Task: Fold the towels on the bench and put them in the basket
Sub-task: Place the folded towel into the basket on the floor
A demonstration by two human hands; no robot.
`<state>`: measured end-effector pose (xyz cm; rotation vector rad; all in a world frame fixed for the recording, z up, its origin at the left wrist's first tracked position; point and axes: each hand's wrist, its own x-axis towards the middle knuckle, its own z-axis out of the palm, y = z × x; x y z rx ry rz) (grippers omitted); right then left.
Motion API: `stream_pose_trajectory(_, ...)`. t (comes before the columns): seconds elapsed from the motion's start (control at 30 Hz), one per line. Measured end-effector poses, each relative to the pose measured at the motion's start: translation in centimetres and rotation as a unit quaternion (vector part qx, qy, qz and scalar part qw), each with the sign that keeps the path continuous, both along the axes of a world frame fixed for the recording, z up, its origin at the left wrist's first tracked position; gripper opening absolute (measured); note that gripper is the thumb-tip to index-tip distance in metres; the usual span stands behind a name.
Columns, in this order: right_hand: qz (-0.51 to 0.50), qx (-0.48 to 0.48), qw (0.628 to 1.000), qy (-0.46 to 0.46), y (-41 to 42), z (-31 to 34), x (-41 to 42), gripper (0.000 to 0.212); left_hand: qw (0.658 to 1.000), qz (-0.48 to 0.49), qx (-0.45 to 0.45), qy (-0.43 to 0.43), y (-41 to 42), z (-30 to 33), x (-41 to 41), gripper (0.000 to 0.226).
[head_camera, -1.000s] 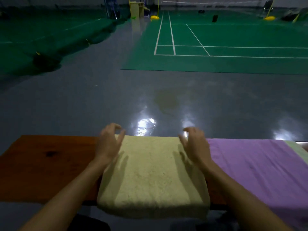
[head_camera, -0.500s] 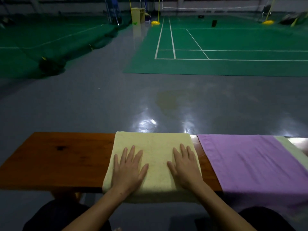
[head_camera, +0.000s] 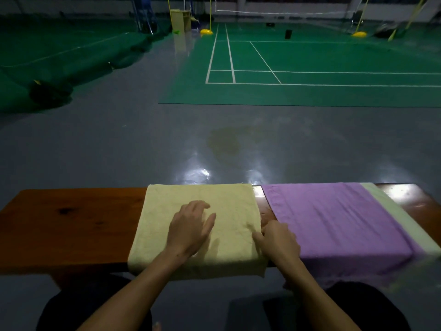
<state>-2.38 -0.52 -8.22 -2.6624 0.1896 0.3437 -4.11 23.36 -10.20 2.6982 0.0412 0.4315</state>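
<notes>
Right hand [head_camera: 276, 242] fingertips hidden under yellow towel [head_camera: 198, 194] edge.

Left hand [head_camera: 191, 226] flat on folded yellow towel [head_camera: 198, 211], right hand [head_camera: 278, 237] gripping its right edge, purple towel [head_camera: 334, 218] alongside, wooden bench [head_camera: 66, 223]

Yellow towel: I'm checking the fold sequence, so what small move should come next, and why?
Probably fold it leftward. The right hand pinches the yellow towel at its right edge while the left hand rests flat mid-towel, as if anchoring the crease line on the bench.
</notes>
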Motion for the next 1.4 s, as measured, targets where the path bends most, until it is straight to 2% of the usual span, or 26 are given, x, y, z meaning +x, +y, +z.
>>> stream_pose_trajectory(0.07,0.012,0.045,0.999,-0.005,-0.3,-0.3,0.9,0.057,1.0,-0.022,-0.02,-0.002,-1.3,0.4,0.9,0.036)
stream_pose_trajectory(0.13,0.019,0.089,0.995,-0.031,-0.7,0.7,1.3,0.056,0.997,-0.052,-0.048,0.002,-2.2,0.7,2.1,0.031)
stream_pose_trajectory(0.2,0.019,0.162,0.985,-0.058,-1.0,1.3,1.7,0.04,0.992,-0.097,-0.08,0.017,-2.9,1.1,3.4,0.027)
stream_pose_trajectory(0.3,0.014,0.254,0.966,-0.046,-1.3,0.9,1.9,0.018,0.98,-0.162,-0.102,0.046,-3.6,1.5,5.0,0.025)
stream_pose_trajectory(0.43,-0.015,0.325,0.945,-0.045,-1.5,0.2,2.1,0.036,0.971,-0.203,-0.101,0.078,-4.1,2.3,6.4,0.026)
stream_pose_trajectory(0.57,0.018,0.383,0.922,-0.048,-1.6,0.5,1.9,0.027,0.949,-0.267,-0.087,0.14,-4.1,2.6,7.6,0.035)
stream_pose_trajectory(0.67,0.056,0.401,0.913,-0.045,-1.5,0.6,1.7,0.025,0.902,-0.338,-0.168,0.21,-4.1,3.5,7.6,0.045)
stream_pose_trajectory(0.73,0.068,0.414,0.907,-0.038,-1.4,0.5,1.7,0.028,0.887,-0.356,-0.182,0.233,-3.9,3.8,7.8,0.046)
stream_pose_trajectory(1.03,0.127,0.434,0.892,-0.008,-2.4,0.7,1.4,0.042,0.904,-0.34,-0.145,0.217,-1.9,4.3,8.1,0.014)
stream_pose_trajectory(1.2,0.191,0.407,0.892,0.05,-2.5,0.8,0.6,0.028,0.909,-0.322,-0.181,0.195,-0.8,5.9,7.5,0.016)
stream_pose_trajectory(1.4,0.227,0.376,0.898,0.035,-2.0,1.1,-0.1,0.022,0.905,-0.298,-0.236,0.191,1.4,7.5,6.4,0.016)
